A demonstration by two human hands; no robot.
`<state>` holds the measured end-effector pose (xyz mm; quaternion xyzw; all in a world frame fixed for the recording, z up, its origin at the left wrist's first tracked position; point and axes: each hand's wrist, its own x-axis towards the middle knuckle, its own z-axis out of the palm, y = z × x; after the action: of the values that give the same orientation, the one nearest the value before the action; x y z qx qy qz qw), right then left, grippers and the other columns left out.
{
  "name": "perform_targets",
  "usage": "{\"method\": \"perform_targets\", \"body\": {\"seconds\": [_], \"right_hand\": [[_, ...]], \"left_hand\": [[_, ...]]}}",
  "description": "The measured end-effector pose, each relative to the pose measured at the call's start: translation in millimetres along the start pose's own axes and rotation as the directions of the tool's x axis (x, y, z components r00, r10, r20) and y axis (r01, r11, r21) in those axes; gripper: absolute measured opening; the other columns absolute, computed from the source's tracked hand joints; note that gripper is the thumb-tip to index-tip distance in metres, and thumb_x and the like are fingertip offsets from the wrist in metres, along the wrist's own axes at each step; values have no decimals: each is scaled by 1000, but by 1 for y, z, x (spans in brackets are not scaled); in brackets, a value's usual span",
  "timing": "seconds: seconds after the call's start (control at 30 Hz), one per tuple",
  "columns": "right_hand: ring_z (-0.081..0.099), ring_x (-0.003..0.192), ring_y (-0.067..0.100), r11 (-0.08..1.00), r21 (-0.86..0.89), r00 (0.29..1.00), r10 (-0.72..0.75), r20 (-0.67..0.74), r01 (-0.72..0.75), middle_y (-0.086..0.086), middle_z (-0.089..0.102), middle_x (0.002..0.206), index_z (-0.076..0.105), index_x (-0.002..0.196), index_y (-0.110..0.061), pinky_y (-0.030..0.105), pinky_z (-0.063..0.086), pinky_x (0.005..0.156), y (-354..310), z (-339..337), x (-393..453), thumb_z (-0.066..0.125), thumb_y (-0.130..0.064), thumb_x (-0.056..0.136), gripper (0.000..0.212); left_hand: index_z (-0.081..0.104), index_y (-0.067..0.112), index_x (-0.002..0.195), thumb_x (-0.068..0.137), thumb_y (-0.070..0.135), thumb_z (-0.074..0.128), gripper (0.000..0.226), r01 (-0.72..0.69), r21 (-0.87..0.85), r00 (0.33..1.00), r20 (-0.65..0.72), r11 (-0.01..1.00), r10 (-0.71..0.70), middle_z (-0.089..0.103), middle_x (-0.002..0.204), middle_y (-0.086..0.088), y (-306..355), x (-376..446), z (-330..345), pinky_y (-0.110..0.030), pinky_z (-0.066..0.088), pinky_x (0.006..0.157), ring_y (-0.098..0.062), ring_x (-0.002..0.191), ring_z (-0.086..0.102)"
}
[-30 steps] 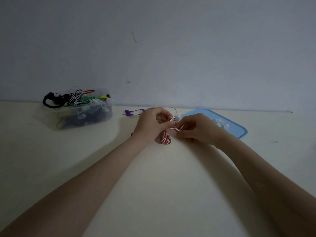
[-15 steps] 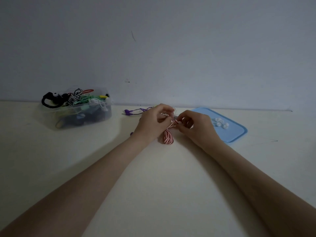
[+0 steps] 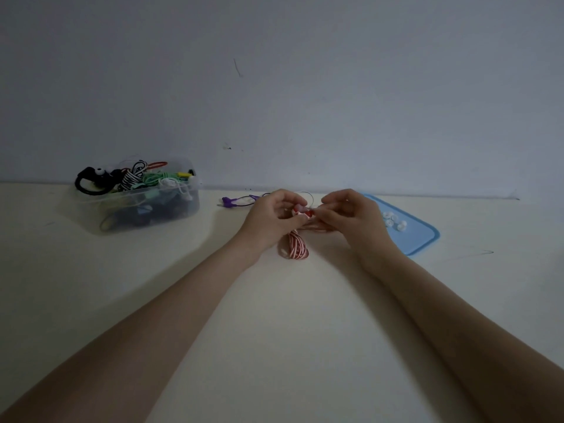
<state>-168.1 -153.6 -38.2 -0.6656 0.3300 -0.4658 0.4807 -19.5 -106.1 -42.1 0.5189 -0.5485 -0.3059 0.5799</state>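
Red-white striped earphone cable (image 3: 297,247) is sitting tightly coiled on the counter (image 3: 274,331), red top end being pinched between left hand (image 3: 271,221) and right hand (image 3: 351,219).

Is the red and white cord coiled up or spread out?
Coiled: the cord forms a tight looped bundle below the left hand; the right hand pinches its end.

At the frame's centre we see the left hand (image 3: 268,219) and right hand (image 3: 351,218) pinching a red-and-white striped earphone (image 3: 302,210); its coiled cable (image 3: 296,247) rests on the table (image 3: 274,331). A clear box (image 3: 137,198) sits left, a blue lid (image 3: 418,235) right.
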Motion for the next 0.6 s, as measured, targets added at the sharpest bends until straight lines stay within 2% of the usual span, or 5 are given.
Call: {"method": "perform_targets", "body": {"seconds": [0.1, 0.2, 0.37, 0.5, 0.6], "right_hand": [[66, 78, 25, 978, 178, 994, 106, 2, -104, 21, 68, 87, 66, 82, -4, 32, 53, 83, 0, 0, -1, 65, 2, 81, 6], [64, 70, 20, 953, 271, 991, 134, 18, -134, 15, 67, 81, 66, 84, 0, 21, 54, 70, -1, -1, -2, 62, 4, 83, 6], [64, 76, 22, 959, 238, 988, 140, 71, -154, 14, 69, 83, 68, 84, -2, 29, 52, 82, 0, -1, -1, 64, 1, 82, 6], [67, 69, 15, 940, 293, 984, 149, 99, -172, 10, 71, 77, 66, 83, -1, 20, 55, 74, -1, -2, -1, 63, 5, 80, 7], [68, 71, 15, 925, 331, 980, 155, 126, -189, 9, 72, 77, 66, 84, 0, 20, 55, 74, -1, -3, -2, 63, 7, 79, 9]], "left_hand": [[60, 16, 85, 79, -7, 65, 24, -11, 20, 1000, 15, 1000, 11, 62, 82, 2, -1, 0, 0, -7, 46, 67, 8, 65, 60], [62, 12, 89, 79, -7, 65, 22, -29, 45, 999, 16, 999, 28, 63, 83, 3, -1, -1, 1, -7, 47, 70, 8, 68, 61], [63, 17, 84, 78, -4, 68, 23, -53, 81, 998, 19, 995, 51, 63, 80, 3, -1, -1, 1, -9, 48, 71, 6, 66, 60], [62, 19, 83, 77, -4, 68, 24, -53, 73, 998, 34, 996, 51, 63, 79, 4, 0, -1, 1, -10, 48, 73, 6, 67, 59], [61, 21, 82, 77, -3, 69, 25, -51, 77, 998, 33, 996, 49, 63, 80, 3, -1, -1, 1, -11, 49, 75, 3, 70, 60]]}}
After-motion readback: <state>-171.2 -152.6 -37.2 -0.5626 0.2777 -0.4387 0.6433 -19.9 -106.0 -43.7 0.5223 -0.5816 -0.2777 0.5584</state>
